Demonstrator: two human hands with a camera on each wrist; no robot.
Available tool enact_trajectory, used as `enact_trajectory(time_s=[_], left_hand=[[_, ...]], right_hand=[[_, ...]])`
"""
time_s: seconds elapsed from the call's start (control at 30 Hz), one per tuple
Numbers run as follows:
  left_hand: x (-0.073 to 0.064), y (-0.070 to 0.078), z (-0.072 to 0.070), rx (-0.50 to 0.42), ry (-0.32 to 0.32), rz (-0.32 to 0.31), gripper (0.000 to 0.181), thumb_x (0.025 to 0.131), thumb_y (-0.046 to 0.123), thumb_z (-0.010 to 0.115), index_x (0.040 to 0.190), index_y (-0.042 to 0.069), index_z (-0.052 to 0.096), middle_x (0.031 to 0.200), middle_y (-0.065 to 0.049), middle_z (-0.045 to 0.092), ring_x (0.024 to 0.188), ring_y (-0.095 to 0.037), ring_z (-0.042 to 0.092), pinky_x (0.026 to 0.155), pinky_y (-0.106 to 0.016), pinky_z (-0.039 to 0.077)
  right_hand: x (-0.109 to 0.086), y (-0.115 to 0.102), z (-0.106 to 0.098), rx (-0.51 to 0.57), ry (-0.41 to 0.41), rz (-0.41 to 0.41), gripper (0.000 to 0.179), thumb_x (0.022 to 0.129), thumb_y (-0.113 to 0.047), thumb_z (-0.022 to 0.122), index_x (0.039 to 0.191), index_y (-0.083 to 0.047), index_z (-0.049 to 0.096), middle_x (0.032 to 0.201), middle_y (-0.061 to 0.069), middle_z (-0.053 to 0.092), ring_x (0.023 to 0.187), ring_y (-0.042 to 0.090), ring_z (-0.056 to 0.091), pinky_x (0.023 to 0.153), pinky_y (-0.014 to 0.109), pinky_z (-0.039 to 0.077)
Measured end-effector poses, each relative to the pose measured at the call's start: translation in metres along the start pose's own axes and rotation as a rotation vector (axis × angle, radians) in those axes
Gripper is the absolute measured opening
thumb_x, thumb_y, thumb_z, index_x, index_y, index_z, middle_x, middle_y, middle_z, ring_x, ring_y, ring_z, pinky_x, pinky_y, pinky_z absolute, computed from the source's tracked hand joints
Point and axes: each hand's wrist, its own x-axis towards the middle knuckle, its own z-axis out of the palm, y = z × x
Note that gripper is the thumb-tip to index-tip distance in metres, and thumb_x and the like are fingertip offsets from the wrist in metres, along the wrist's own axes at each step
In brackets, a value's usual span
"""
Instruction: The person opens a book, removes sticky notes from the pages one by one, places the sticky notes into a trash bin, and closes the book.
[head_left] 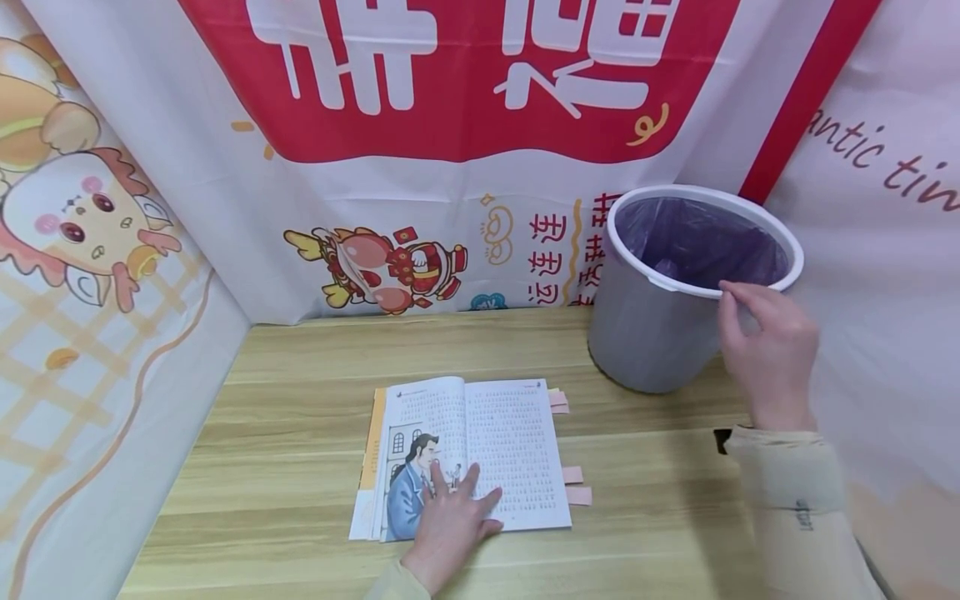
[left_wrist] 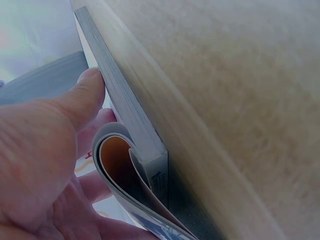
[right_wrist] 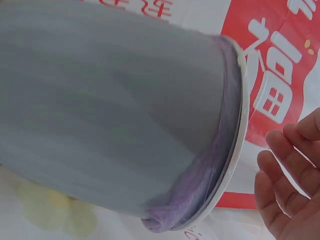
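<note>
An open book with printed text and a drawing of a person in a blue coat lies on the wooden table. My left hand rests on its lower middle with spread fingers. In the left wrist view the thumb is beside the book's page edges, and a curled cover or page bends below. My right hand is at the near right rim of a grey trash bin lined with a purple bag. In the right wrist view its fingers are loosely bent, apart from the rim, with nothing seen between them.
Pink paper tabs stick out of the book's right side. The bin stands at the table's back right, by a white and red printed cloth. Another printed cloth hangs at the left. A small black item shows beside the right sleeve.
</note>
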Motion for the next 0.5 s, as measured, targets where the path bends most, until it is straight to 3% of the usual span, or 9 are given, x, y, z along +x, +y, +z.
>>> enact_trajectory(time_s=[0.17, 0.5], left_hand=[[0.001, 0.001, 0.0, -0.003, -0.012, -0.001, 0.049, 0.086, 0.058, 0.062, 0.128, 0.035, 0.067, 0.144, -0.016, 0.052, 0.116, -0.075, 0.034, 0.081, -0.077, 0.044], [0.001, 0.003, -0.003, -0.006, -0.036, -0.011, 0.048, 0.086, 0.057, 0.061, 0.129, 0.035, 0.066, 0.144, -0.016, 0.051, 0.116, -0.076, 0.033, 0.082, -0.076, 0.044]], right_hand=[[-0.026, -0.01, -0.002, 0.078, 0.002, 0.009, 0.014, 0.088, 0.0, 0.068, 0.098, 0.002, 0.077, 0.095, 0.017, 0.074, 0.083, 0.038, 0.067, 0.089, 0.007, 0.04], [-0.091, -0.021, 0.006, 0.125, -0.102, 0.026, 0.016, 0.085, 0.004, 0.07, 0.1, 0.002, 0.076, 0.097, 0.017, 0.074, 0.084, 0.035, 0.068, 0.09, 0.006, 0.041]])
